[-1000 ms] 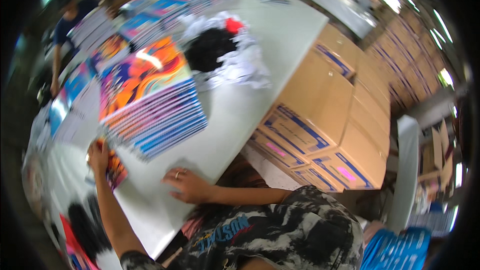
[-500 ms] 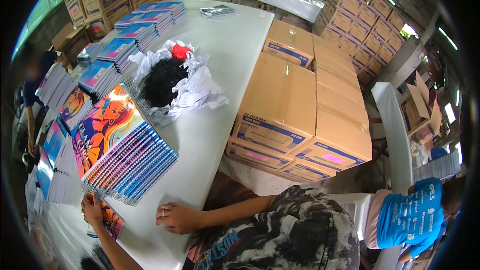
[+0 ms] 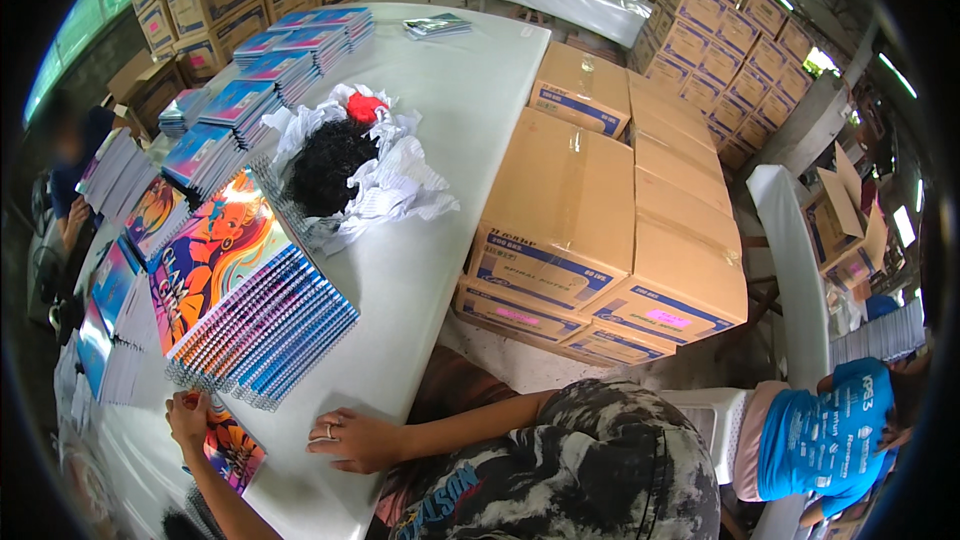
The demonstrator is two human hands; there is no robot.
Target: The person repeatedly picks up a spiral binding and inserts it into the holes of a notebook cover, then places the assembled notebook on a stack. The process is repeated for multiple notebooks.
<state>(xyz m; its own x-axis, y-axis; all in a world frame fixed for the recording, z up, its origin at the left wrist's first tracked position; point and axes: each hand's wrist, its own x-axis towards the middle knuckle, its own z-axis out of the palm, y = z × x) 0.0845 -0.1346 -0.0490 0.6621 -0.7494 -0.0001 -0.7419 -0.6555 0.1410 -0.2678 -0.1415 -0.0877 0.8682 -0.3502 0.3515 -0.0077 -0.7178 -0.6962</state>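
My left hand [image 3: 187, 418] grips the upper left edge of a colourful spiral notebook [image 3: 236, 448] with an orange and purple cover, low on the table. Its fingers are curled at that edge, and my forearm hides part of the cover. Just above lies a fanned stack of spiral notebooks [image 3: 262, 328], their wire coils overlapping in rows and a bright illustrated cover showing at the top. My right hand [image 3: 347, 440], with a ring on one finger, rests on the white table [image 3: 420, 200] near its edge. Its fingers are loosely apart and hold nothing.
Beyond the stack sits a heap of crumpled white paper [image 3: 405, 180] with black wire scraps and a red piece. Piles of blue notebooks [image 3: 240, 100] line the far left, where a co-worker [image 3: 72, 175] stands. Cardboard boxes [image 3: 555, 205] stand beside the table's right edge.
The notebook under my left hand has shifted right and shows more of its cover. My right hand stays in place. At the left, the co-worker's arm has been raised.
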